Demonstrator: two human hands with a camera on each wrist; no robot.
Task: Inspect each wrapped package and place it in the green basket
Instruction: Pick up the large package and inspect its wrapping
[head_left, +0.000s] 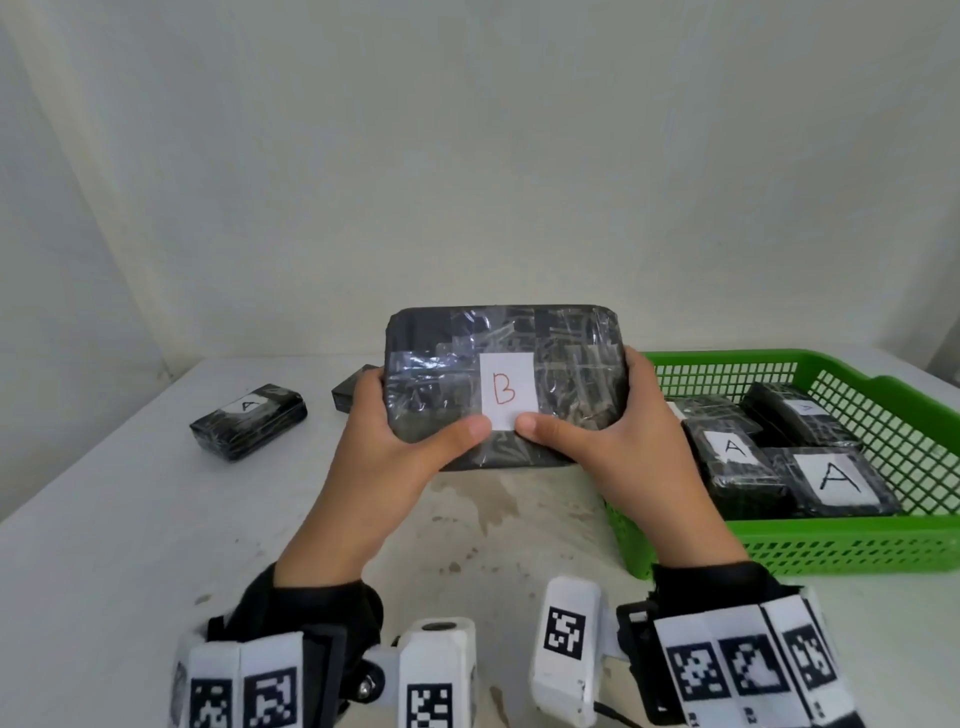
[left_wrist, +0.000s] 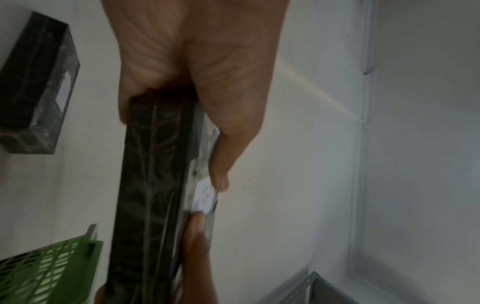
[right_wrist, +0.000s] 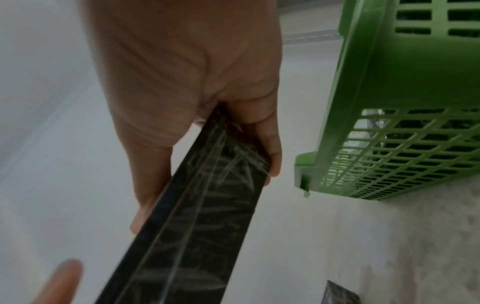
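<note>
A large black package (head_left: 556, 364) wrapped in clear film, with a white label marked B, is held up above the table facing me. My left hand (head_left: 400, 441) grips its left end and my right hand (head_left: 613, 441) grips its right end, both thumbs on the front near the label. In the left wrist view the package (left_wrist: 150, 185) shows edge-on under my left hand (left_wrist: 202, 82). The right wrist view shows its dark edge (right_wrist: 197, 226) under my right hand (right_wrist: 187, 82). The green basket (head_left: 852, 545) stands at the right, holding several black packages labelled A (head_left: 836, 478).
On the white table (head_left: 130, 545), a small black package labelled A (head_left: 249, 421) lies at the left. Another dark package (head_left: 353, 392) sits partly hidden behind my left hand. The basket's corner (right_wrist: 389, 144) is close to my right hand. A plain wall stands behind.
</note>
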